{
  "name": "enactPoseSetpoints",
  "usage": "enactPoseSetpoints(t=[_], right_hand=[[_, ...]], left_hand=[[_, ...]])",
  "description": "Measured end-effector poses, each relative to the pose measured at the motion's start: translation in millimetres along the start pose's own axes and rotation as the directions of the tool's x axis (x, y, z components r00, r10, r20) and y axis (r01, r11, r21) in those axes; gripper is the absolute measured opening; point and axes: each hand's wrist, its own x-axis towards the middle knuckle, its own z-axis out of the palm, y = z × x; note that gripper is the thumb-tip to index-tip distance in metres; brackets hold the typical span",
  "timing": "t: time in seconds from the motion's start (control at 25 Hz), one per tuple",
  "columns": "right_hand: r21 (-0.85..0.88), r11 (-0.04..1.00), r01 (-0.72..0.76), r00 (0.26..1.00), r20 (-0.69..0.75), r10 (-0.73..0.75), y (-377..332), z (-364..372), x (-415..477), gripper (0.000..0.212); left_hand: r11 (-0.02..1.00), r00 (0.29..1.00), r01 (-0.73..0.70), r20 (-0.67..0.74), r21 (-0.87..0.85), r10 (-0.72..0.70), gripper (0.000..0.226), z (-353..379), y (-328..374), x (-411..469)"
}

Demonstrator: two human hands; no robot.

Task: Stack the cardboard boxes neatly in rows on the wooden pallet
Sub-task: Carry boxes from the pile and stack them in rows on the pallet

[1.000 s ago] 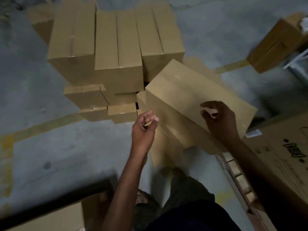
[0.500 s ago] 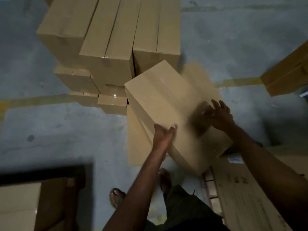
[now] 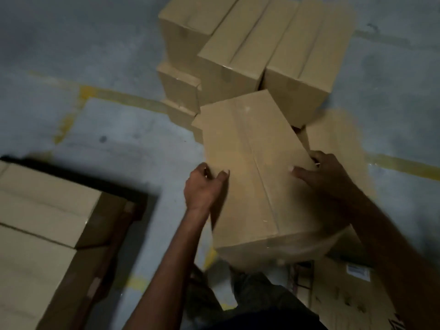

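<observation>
Grey concrete floor point(image 3: 71, 67) marked with worn yellow lines point(image 3: 123, 97). Lower left: pale cardboard boxes point(image 3: 35, 222) lying side by side on the wooden pallet point(image 3: 112, 234). Centre: the left hand point(image 3: 204, 186) grips the left edge of a sealed cardboard box point(image 3: 250, 175), thumb on its top face; the right hand point(image 3: 326, 172) grips the opposite edge. The hands are thus apart, both clamped on this box. Behind it stands a stack of similar boxes point(image 3: 250, 51). Lower right: a flattened printed carton point(image 3: 345, 303) bearing a white label point(image 3: 358, 272).
</observation>
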Motion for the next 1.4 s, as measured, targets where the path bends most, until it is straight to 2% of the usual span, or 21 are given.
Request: enactPoseSetpoints(t=[0.12, 0.2, 0.28, 0.4, 0.56, 0.68, 0.72, 0.88, 1.04, 1.12, 1.28, 1.4], right_hand=[[0.144, 0.989, 0.036, 0.990, 0.133, -0.055, -75, 29, -15, 0.064], [0.228, 0.971, 0.065, 0.972, 0.206, -0.113, -124, 57, -24, 0.060], [0.266, 0.957, 0.117, 0.945, 0.266, -0.190, -173, 87, -27, 0.063], [0.322, 0.924, 0.207, 0.883, 0.346, -0.319, -249, 140, -27, 0.083], [0.387, 0.877, 0.285, 0.785, 0.431, -0.445, -347, 203, -32, 0.084], [0.363, 0.856, 0.368, 0.708, 0.488, -0.511, -402, 238, -27, 0.103], [0.376, 0.850, 0.369, 0.687, 0.506, -0.522, -422, 252, -19, 0.102], [0.414, 0.820, 0.395, 0.570, 0.589, -0.572, -497, 303, 17, 0.076], [0.391, 0.803, 0.450, 0.398, 0.717, -0.572, -587, 354, 63, 0.073], [0.380, 0.782, 0.494, 0.330, 0.751, -0.573, -633, 376, 80, 0.072], [0.341, 0.716, 0.609, 0.173, 0.824, -0.540, -716, 411, 81, 0.074], [0.314, 0.678, 0.665, 0.055, 0.884, -0.464, -769, 438, 64, 0.061]], left_hand=[[0.993, 0.994, -0.002, -0.110, -0.114, -0.011, 0.045, -86, -20, 0], [0.990, 0.987, 0.011, -0.156, -0.138, -0.033, 0.040, -139, -45, 3], [0.974, 0.971, 0.022, -0.227, -0.224, -0.074, 0.051, -187, -77, 6], [0.902, 0.930, 0.042, -0.312, -0.429, -0.192, 0.064, -254, -122, 10], [0.817, 0.857, -0.060, -0.449, -0.573, -0.252, 0.068, -327, -153, 8], [0.776, 0.800, -0.114, -0.521, -0.620, -0.299, 0.074, -368, -173, 19], [0.758, 0.781, -0.127, -0.535, -0.640, -0.322, 0.078, -380, -180, 27], [0.652, 0.718, -0.130, -0.524, -0.747, -0.457, 0.103, -413, -192, 61], [0.634, 0.576, -0.143, -0.585, -0.760, -0.571, 0.112, -436, -191, 110], [0.610, 0.507, -0.138, -0.584, -0.781, -0.633, 0.106, -452, -186, 131], [0.541, 0.353, -0.207, -0.578, -0.815, -0.736, 0.069, -480, -177, 147], [0.478, 0.270, -0.256, -0.537, -0.840, -0.799, 0.055, -504, -174, 149]])
